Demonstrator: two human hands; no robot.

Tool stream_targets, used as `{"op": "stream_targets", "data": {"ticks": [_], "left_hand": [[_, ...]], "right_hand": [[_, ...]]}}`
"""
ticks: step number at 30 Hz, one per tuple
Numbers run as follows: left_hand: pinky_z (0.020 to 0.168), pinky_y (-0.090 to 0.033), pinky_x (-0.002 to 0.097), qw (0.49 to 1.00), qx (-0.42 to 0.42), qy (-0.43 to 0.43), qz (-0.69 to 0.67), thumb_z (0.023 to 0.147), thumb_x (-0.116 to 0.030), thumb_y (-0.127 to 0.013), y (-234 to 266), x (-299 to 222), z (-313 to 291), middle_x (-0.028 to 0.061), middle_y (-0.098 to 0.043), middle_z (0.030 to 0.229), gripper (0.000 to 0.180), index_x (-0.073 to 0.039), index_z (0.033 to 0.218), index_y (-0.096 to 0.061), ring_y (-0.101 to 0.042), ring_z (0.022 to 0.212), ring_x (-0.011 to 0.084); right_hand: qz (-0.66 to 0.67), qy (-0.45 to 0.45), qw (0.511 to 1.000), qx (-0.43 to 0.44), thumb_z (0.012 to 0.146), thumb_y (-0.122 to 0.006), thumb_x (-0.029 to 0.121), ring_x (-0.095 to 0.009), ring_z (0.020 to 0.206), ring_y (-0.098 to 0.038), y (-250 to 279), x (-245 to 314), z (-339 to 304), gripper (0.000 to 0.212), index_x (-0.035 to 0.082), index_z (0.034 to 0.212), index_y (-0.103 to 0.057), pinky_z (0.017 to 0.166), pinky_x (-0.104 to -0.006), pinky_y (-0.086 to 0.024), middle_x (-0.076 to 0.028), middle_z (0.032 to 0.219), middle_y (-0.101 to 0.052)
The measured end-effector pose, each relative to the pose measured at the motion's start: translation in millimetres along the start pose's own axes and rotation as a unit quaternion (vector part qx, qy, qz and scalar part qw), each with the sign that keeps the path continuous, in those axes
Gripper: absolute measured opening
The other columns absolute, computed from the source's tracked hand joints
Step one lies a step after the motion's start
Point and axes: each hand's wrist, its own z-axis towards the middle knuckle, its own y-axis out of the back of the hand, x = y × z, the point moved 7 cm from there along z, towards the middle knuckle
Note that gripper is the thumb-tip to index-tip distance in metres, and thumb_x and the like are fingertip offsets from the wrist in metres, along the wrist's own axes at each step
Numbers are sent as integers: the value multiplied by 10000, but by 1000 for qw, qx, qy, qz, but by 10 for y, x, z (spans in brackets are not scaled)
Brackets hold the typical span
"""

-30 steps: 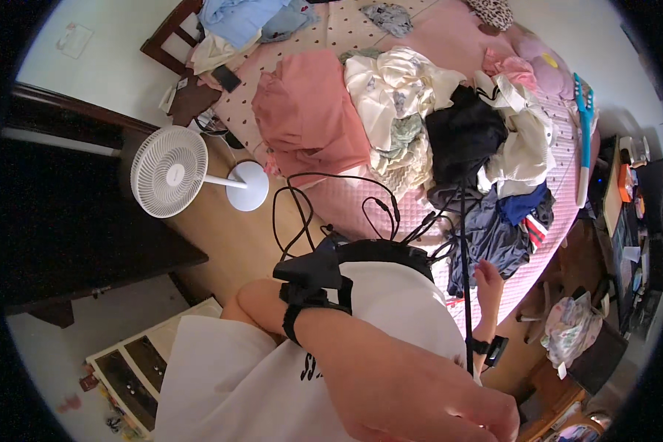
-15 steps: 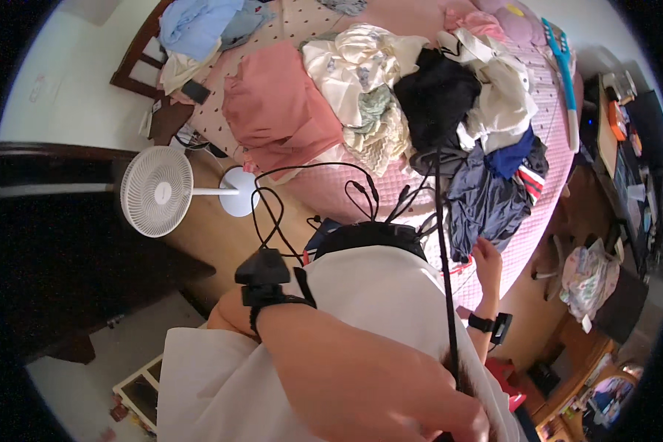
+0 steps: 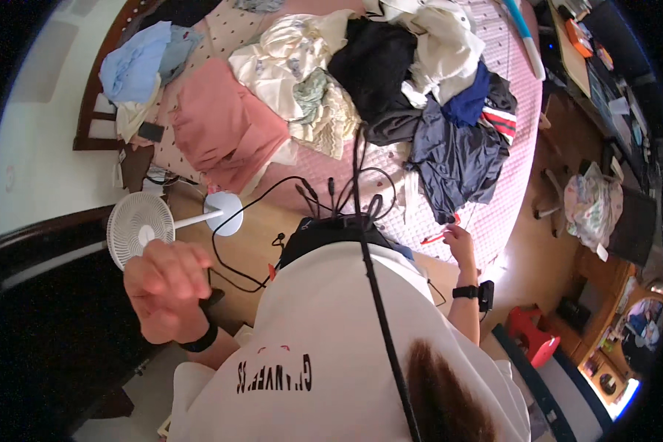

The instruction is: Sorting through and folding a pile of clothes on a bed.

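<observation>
My left hand [image 3: 166, 287] is raised in the air at the left, in front of the white fan [image 3: 136, 221]. Its fingers are loosely bent and slightly blurred, and nothing shows in them. Down at the bed's near right edge, my right hand [image 3: 461, 244] has its fingertips closed at the end of a thin red strip [image 3: 434, 239]. The strip lies by the lower end of a crumpled dark grey garment [image 3: 457, 158]. Another bit of red shows just above the fingers, beside that garment.
On the pink bed [image 3: 519, 158] lie a salmon cloth [image 3: 225, 121], a cream garment [image 3: 283, 55], a black garment [image 3: 372, 66], a navy piece [image 3: 468, 99] and light blue clothing [image 3: 134, 62]. Black cables [image 3: 236, 225] and a strap [image 3: 376, 295] hang before me. A red stool [image 3: 530, 335] stands right.
My left hand has swung from the lower right across my body to the left. The right hand stays at the bed edge by the red strip. The view has shifted, showing more of my shirt.
</observation>
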Motion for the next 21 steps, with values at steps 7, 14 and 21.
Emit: {"op": "stream_targets", "data": {"ticks": [7, 14, 21], "left_hand": [[746, -323, 342, 990, -103, 58, 75, 751, -214, -595, 317, 54, -155, 38, -419, 794, 271, -77, 956, -483, -396, 715, 155], [758, -338, 340, 976, -180, 79, 94, 740, -164, -572, 432, 19, -375, 49, -425, 793, 258, -36, 951, -498, -409, 717, 166], [763, -374, 342, 975, -190, 71, 94, 763, -116, -532, 490, 18, -432, 75, -486, 825, 257, -12, 997, -526, -464, 765, 185]], "right_hand": [[55, -105, 993, 28, 732, -552, 96, -158, 681, -614, -321, -355, -129, 303, -47, 1000, -556, 586, -251, -473, -97, 783, -615], [111, -153, 981, 49, 735, -540, 130, -137, 684, -601, -597, -516, -80, 306, -2, 1009, -573, 518, -229, -435, -68, 793, -614], [128, -177, 974, 65, 732, -555, 166, -119, 711, -598, -632, -654, 43, 329, 50, 1040, -555, 518, -226, -405, -33, 823, -619]]}}
